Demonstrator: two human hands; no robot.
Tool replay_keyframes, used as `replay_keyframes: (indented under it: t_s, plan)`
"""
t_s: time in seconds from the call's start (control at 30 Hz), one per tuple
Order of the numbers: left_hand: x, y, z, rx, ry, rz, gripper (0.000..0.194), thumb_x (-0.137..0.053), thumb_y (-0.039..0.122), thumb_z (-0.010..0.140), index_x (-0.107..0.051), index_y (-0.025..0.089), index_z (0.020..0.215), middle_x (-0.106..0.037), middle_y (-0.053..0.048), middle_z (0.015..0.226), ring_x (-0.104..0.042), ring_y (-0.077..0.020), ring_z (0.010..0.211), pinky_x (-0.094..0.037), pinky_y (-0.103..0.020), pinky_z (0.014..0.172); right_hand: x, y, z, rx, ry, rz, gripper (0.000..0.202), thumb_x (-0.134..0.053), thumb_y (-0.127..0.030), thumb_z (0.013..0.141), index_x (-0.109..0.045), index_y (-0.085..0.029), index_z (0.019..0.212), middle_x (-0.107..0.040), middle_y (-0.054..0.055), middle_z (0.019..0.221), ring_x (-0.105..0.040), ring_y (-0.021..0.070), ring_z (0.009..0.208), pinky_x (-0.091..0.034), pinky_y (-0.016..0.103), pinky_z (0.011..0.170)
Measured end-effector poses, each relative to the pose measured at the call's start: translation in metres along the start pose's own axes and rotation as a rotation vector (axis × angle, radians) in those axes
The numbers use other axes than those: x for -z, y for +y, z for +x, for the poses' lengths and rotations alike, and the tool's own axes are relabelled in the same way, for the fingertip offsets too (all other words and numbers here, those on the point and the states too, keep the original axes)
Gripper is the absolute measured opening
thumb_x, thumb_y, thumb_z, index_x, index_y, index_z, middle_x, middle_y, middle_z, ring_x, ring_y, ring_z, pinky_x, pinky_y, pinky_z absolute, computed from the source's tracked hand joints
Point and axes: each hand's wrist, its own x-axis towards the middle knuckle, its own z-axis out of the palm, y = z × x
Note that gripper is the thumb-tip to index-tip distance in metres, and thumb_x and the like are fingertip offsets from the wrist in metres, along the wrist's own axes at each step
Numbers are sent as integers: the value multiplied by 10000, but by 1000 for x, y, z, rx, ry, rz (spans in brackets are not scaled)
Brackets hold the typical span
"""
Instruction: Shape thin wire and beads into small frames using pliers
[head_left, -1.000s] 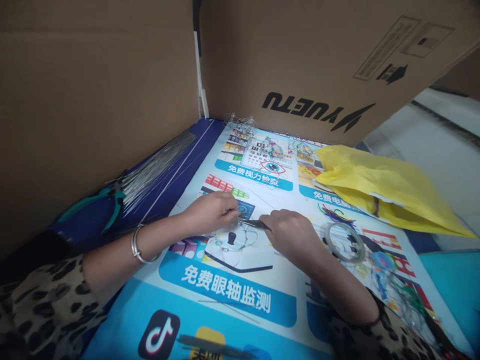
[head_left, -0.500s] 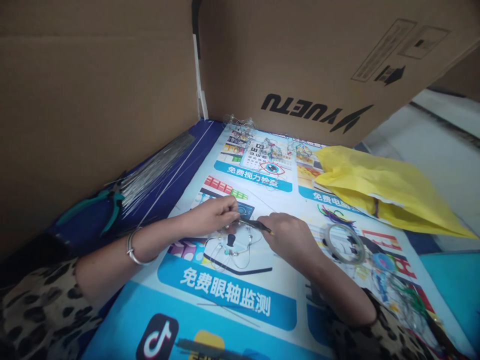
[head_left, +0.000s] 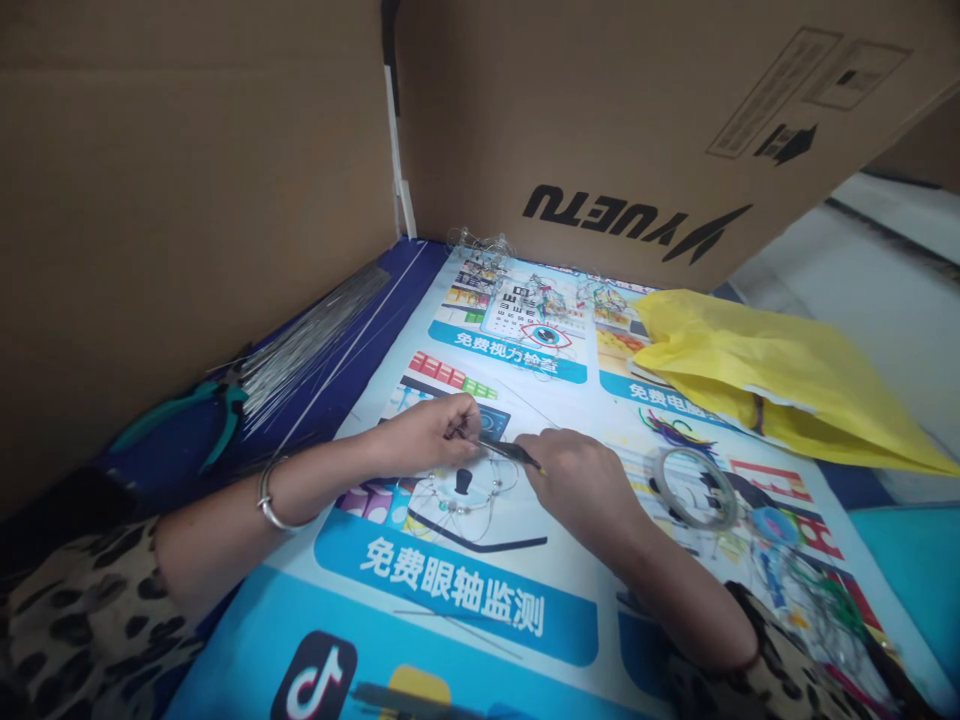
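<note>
Near the middle of the printed sheet, my left hand (head_left: 431,432) pinches part of a thin wire piece with beads (head_left: 457,507), which hangs in loops below the fingers. My right hand (head_left: 581,480) is wrapped round a slim dark tool (head_left: 510,450). The tool's narrow tip points left and meets the fingertips of my left hand. Whether the tip grips the wire is too small to tell.
Teal-handled pliers (head_left: 176,415) and a bundle of thin wires (head_left: 307,335) lie left. A tape roll (head_left: 694,487), yellow bag (head_left: 787,370) and tangled coloured wires (head_left: 817,600) are right. Cardboard walls (head_left: 600,110) stand behind.
The fingers of my left hand have turned slightly, showing more of their tips. The beaded loops have shifted a little. My right hand still holds the tool.
</note>
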Motion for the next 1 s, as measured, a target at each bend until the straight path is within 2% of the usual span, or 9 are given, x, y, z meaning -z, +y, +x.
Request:
replay_keyframes:
  t_s: [0.1, 0.27, 0.47, 0.67, 1.0]
  plan:
    - [0, -1, 0, -13, 18, 79, 66, -518, 170, 752, -467, 176, 794, -478, 54, 641, -419, -69, 544, -320, -185, 493, -1, -2, -1, 6, 16, -30, 171, -458, -158, 830, -617, -221, 837, -626, 13, 743, -552, 155, 681, -258, 272, 553]
    - [2, -1, 1, -38, 14, 127, 82, -517, 138, 714, -469, 176, 769, -504, 42, 686, -448, -82, 607, -344, -198, 548, -2, -5, -2, 24, 38, -68, 201, -455, -137, 826, -625, -220, 891, -626, 17, 750, -539, 151, 679, -266, 277, 578]
    - [3, -2, 1, -22, -37, 52, 104, -525, 141, 713, -445, 177, 769, -478, 55, 660, -427, -76, 577, -335, -190, 522, -5, -6, -1, 33, 61, -64, 187, -462, -140, 830, -631, -209, 865, -622, 18, 739, -527, 144, 683, -262, 279, 596]
    - [2, -4, 2, -37, -41, 38, 169, -571, 144, 694, -430, 181, 779, -471, 57, 661, -441, -78, 580, -326, -185, 510, -12, -6, 0, 44, 108, -36, 161, -490, -155, 823, -632, -221, 856, -613, 8, 735, -521, 153, 700, -257, 286, 608]
    - [2, -4, 2, -16, -57, -48, 182, -542, 120, 684, -422, 179, 807, -488, 50, 682, -459, -75, 558, -361, -185, 492, -7, -10, -3, 48, 48, -96, 141, -495, -125, 802, -608, -205, 828, -603, 23, 736, -514, 167, 706, -240, 299, 602]
